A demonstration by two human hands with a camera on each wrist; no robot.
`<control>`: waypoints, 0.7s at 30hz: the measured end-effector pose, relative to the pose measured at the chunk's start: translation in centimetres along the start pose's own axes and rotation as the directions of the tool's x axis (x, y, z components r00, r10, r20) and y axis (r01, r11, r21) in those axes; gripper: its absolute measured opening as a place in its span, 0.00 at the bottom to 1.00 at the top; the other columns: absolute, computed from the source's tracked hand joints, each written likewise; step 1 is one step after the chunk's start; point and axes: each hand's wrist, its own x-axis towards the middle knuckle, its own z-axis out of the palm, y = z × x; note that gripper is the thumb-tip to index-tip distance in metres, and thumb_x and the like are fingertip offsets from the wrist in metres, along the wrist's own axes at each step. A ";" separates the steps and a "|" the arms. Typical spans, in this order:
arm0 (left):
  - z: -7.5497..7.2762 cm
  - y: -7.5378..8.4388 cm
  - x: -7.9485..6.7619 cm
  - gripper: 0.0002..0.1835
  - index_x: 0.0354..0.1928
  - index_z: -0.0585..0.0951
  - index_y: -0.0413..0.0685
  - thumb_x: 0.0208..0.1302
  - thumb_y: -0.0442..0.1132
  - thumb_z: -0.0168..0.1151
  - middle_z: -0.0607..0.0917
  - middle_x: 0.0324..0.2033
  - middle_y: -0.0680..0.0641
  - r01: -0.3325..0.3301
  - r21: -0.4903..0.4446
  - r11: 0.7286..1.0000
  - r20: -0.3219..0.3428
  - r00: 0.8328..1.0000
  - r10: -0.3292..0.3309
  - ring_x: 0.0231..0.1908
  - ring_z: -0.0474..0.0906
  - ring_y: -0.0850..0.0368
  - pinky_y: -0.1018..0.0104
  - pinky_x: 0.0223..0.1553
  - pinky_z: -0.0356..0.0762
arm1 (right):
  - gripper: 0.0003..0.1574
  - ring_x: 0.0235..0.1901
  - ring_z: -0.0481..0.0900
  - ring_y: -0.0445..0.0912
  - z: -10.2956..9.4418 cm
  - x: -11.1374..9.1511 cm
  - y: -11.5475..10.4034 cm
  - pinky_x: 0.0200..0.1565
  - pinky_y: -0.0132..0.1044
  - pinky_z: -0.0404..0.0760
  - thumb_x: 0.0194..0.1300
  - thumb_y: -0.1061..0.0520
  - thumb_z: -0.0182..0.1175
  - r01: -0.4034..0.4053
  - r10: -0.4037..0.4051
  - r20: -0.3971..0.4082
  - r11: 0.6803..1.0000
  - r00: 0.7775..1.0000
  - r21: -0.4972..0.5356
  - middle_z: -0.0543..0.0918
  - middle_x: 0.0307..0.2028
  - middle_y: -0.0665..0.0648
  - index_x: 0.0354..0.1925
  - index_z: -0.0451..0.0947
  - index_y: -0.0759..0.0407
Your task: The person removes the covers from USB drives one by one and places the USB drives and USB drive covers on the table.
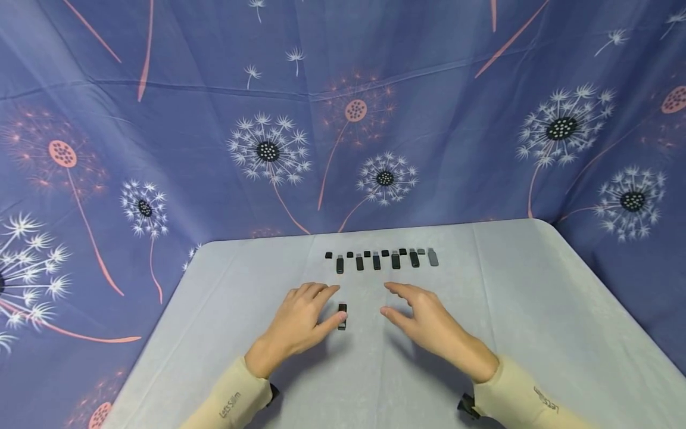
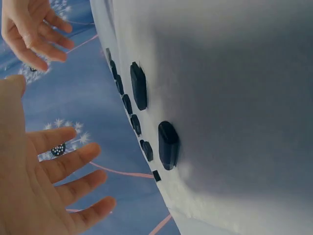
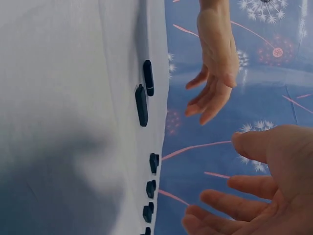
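My left hand [image 1: 300,319] hovers over the table with fingers spread, and no object is in its grasp. Its thumb partly covers a black USB flash drive [image 1: 342,308] lying on the cloth. In the left wrist view, two dark flash drives lie closer than the row: one USB flash drive [image 2: 138,85] and another [image 2: 168,145]. Only one of this pair shows in the head view. My right hand [image 1: 429,319], to the right of them, is also held above the cloth, fingers extended and holding nothing. A gap separates the two hands.
Beyond the hands, several uncapped USB flash drives [image 1: 377,262] form a row, the rightmost one grey [image 1: 433,257]. Small caps [image 1: 367,254] lie by their far ends. The white-clothed table [image 1: 536,322] ends at a blue dandelion-print curtain [image 1: 455,119].
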 end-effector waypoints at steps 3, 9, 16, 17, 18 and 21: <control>-0.3 -0.2 0.0 0.34 0.70 0.76 0.53 0.75 0.67 0.50 0.84 0.58 0.46 0.003 -0.003 1.000 -0.009 1.000 -0.003 0.61 0.79 0.44 0.42 0.57 0.77 | 0.31 0.59 0.83 0.58 0.4 -0.2 0.1 0.54 0.51 0.85 0.67 0.53 0.71 -0.005 0.005 -0.001 1.000 1.000 0.015 0.84 0.60 0.63 0.64 0.78 0.66; -1.1 -0.7 -0.1 0.32 0.70 0.76 0.52 0.75 0.64 0.52 0.84 0.58 0.45 0.016 -0.030 0.999 -0.033 0.999 -0.017 0.62 0.78 0.43 0.41 0.58 0.76 | 0.31 0.56 0.85 0.57 1.2 -0.3 0.4 0.53 0.51 0.85 0.66 0.53 0.71 -0.022 0.022 0.006 1.000 1.000 0.022 0.85 0.58 0.63 0.63 0.79 0.65; -1.5 -1.2 -0.5 0.32 0.71 0.76 0.53 0.76 0.64 0.51 0.83 0.60 0.46 0.070 -0.062 0.996 -0.034 0.997 -0.072 0.63 0.77 0.44 0.41 0.59 0.75 | 0.32 0.56 0.85 0.60 1.8 0.1 0.3 0.54 0.53 0.85 0.68 0.52 0.70 -0.081 0.077 0.055 0.993 0.996 0.082 0.84 0.60 0.65 0.64 0.78 0.64; -1.5 -1.3 -0.5 0.32 0.71 0.76 0.53 0.76 0.64 0.51 0.83 0.61 0.46 0.073 -0.062 0.995 -0.037 0.996 -0.076 0.63 0.77 0.44 0.42 0.59 0.75 | 0.32 0.56 0.84 0.61 1.9 0.3 0.3 0.55 0.54 0.85 0.68 0.51 0.69 -0.099 0.093 0.066 0.990 0.993 0.095 0.83 0.60 0.65 0.65 0.77 0.64; -1.5 -1.4 -0.5 0.32 0.71 0.76 0.53 0.76 0.64 0.51 0.83 0.61 0.46 0.076 -0.061 0.995 -0.040 0.996 -0.079 0.63 0.77 0.44 0.42 0.59 0.76 | 0.32 0.56 0.84 0.62 2.0 0.4 0.2 0.55 0.54 0.84 0.68 0.51 0.69 -0.117 0.110 0.074 0.987 0.991 0.108 0.83 0.60 0.65 0.65 0.77 0.64; -1.6 -1.5 -0.4 0.32 0.70 0.76 0.53 0.76 0.64 0.51 0.83 0.61 0.46 0.084 -0.064 0.994 -0.048 0.995 -0.087 0.63 0.77 0.44 0.42 0.58 0.76 | 0.32 0.56 0.84 0.63 2.4 1.0 0.0 0.55 0.55 0.84 0.69 0.51 0.69 -0.163 0.151 0.095 0.977 0.984 0.134 0.83 0.60 0.66 0.66 0.77 0.63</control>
